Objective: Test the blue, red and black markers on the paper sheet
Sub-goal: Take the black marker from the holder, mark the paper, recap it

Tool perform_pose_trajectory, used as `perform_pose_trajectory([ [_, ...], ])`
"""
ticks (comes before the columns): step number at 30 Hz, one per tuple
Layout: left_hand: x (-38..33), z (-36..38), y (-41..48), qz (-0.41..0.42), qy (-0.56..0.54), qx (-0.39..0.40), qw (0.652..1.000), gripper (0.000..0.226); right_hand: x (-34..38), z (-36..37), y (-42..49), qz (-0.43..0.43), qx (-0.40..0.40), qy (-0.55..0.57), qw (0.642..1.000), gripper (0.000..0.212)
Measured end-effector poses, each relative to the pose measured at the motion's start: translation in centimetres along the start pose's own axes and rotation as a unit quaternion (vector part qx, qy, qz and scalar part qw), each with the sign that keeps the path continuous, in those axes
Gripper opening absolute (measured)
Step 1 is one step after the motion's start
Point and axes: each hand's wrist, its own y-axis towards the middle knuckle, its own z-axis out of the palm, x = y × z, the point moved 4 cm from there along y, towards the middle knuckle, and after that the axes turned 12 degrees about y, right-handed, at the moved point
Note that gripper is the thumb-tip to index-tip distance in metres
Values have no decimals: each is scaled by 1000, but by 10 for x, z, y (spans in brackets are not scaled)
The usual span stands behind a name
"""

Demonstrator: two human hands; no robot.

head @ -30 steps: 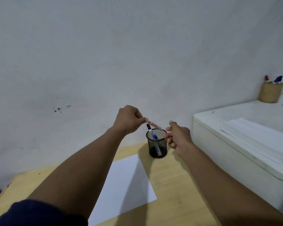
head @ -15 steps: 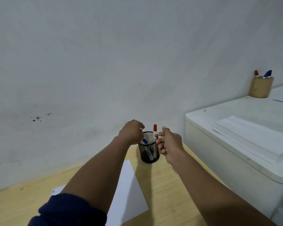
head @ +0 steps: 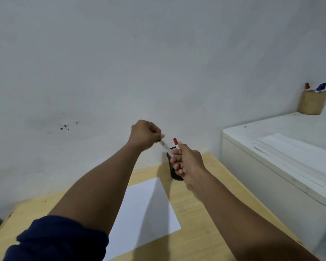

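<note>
A black mesh cup [head: 171,166] stands on the wooden table [head: 198,210] by the wall. My right hand [head: 189,162] is curled around the cup and covers most of it. A red-capped marker [head: 175,141] sticks up from the cup just above my thumb. My left hand [head: 145,134] pinches the dark top end of a marker with a pale barrel, the black marker [head: 165,146], which slants down to the cup's rim. No blue marker shows in this cup. The white paper sheet [head: 149,204] lies flat on the table under my forearms.
A white cabinet [head: 262,178] taller than the table stands close on the right with a stack of paper [head: 299,159] on top. At its far end a wooden cup [head: 312,104] holds a red and a blue marker. A wall lies directly behind.
My left hand has risen from the cup's rim, drawing the black marker up and left. My right hand has closed in over the cup. The red marker still stands in the cup.
</note>
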Motion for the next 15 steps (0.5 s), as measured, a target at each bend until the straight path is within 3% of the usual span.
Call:
perform_pose_trajectory([
  [6,15,-76,-29,-10,-95,-10,995,13,-32,72,-31,128,127,98,979,61],
  [11,60,-119,-76,-33,-166,10,985,23,-58,125,-47,95,104,227,964,32],
  [15,118,-135,-120,-97,-192,10,976,35,-81,156,-64,76,119,215,966,26],
])
